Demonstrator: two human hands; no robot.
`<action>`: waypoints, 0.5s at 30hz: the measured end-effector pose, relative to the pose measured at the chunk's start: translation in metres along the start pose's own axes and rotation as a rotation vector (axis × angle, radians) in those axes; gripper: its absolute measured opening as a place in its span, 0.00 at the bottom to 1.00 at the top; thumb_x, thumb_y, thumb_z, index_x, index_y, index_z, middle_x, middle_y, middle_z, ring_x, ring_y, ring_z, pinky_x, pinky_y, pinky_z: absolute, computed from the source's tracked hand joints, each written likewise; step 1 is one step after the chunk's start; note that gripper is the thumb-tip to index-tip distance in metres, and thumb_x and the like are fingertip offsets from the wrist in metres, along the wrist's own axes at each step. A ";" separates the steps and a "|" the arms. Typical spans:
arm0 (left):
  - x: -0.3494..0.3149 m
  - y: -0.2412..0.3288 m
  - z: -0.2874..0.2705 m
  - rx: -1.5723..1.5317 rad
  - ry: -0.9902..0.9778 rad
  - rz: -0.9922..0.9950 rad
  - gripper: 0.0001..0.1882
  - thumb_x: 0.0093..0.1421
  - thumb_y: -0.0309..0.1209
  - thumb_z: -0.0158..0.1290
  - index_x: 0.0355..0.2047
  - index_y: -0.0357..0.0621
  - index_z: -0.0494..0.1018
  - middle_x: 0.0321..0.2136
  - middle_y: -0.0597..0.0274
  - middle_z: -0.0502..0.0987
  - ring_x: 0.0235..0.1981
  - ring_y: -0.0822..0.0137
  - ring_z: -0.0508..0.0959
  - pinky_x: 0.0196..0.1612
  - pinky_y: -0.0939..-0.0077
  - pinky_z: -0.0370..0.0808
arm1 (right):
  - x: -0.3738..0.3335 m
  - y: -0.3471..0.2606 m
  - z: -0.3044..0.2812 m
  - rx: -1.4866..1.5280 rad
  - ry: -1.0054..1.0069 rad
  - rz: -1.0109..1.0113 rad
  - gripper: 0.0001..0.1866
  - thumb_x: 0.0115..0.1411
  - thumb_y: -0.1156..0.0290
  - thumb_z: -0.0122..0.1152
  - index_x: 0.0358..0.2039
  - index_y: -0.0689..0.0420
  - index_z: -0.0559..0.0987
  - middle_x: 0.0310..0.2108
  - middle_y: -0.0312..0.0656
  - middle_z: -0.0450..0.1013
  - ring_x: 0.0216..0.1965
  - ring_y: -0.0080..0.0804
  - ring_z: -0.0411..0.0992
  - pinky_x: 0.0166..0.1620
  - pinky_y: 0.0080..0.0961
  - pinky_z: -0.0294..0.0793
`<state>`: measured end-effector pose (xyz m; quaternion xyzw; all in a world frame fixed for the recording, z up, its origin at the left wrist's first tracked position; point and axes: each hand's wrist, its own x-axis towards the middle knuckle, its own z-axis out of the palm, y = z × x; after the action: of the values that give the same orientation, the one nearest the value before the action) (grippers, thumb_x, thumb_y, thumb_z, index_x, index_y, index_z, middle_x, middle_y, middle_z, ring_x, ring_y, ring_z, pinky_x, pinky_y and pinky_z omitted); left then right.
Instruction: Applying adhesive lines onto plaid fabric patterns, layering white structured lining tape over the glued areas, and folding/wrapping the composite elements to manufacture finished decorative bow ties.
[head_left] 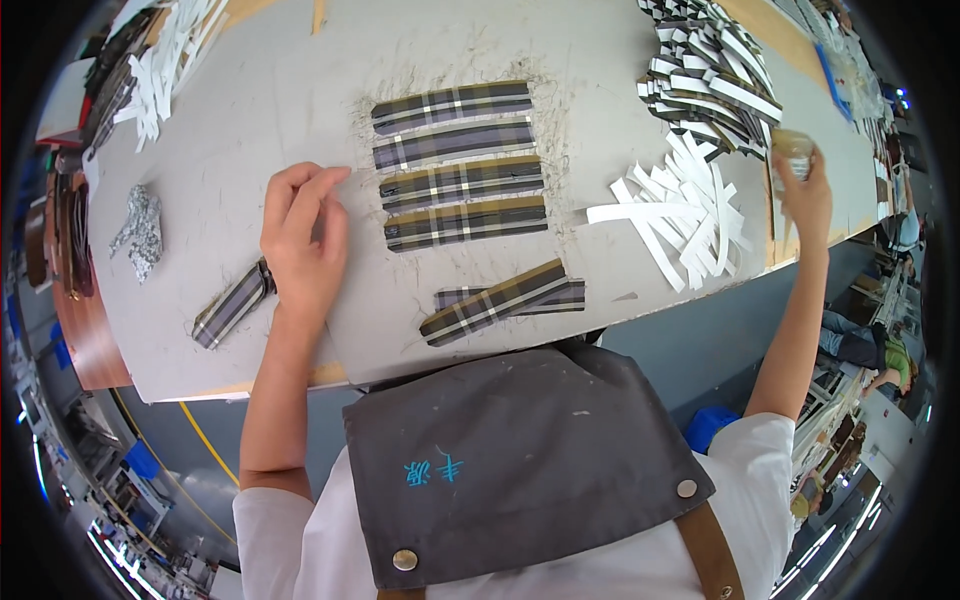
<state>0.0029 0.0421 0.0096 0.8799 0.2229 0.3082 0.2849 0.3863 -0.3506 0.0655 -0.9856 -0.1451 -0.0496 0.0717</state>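
Observation:
My left hand (302, 235) hovers over the grey table (250, 110), fingers loosely curled with thumb and forefinger near each other, holding nothing I can see. A plaid fabric strip (232, 305) lies just under and left of its wrist. To its right, several plaid strips (458, 165) lie in a column on a glue-smeared patch. Two overlapping plaid strips (505, 300) sit near the front edge. My right hand (805, 190) reaches far right and grips a small clear jar (792, 155).
White paper strips (685, 215) fan out at right, with a stack of plaid and white pieces (712, 80) behind them. More white strips (165, 60) lie far left, and a crumpled silvery wad (140, 232). Other people sit at right.

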 end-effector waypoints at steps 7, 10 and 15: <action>-0.024 0.050 -0.015 -0.114 -0.286 0.037 0.11 0.49 0.15 0.57 0.34 0.39 0.77 0.31 0.58 0.75 0.33 0.60 0.74 0.34 0.72 0.72 | -0.046 -0.044 0.001 -0.082 0.318 -0.503 0.22 0.56 0.64 0.65 0.50 0.57 0.75 0.46 0.46 0.73 0.51 0.45 0.70 0.54 0.35 0.67; -0.031 0.059 -0.009 -0.170 -0.312 0.027 0.11 0.49 0.15 0.58 0.34 0.39 0.77 0.30 0.58 0.75 0.32 0.60 0.74 0.34 0.71 0.72 | -0.098 -0.121 0.011 0.483 -0.158 -0.683 0.20 0.48 0.80 0.67 0.44 0.56 0.78 0.43 0.42 0.73 0.48 0.38 0.69 0.53 0.30 0.66; -0.025 0.075 0.010 -0.275 -0.405 0.043 0.09 0.52 0.15 0.56 0.34 0.38 0.77 0.32 0.58 0.75 0.33 0.62 0.75 0.36 0.75 0.73 | -0.124 -0.158 0.024 0.457 -0.334 -0.852 0.16 0.43 0.79 0.70 0.34 0.56 0.77 0.41 0.39 0.70 0.45 0.40 0.66 0.50 0.33 0.65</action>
<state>0.0083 -0.0306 0.0408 0.8812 0.0986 0.1587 0.4342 0.2241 -0.2313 0.0470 -0.7926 -0.5507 0.1166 0.2345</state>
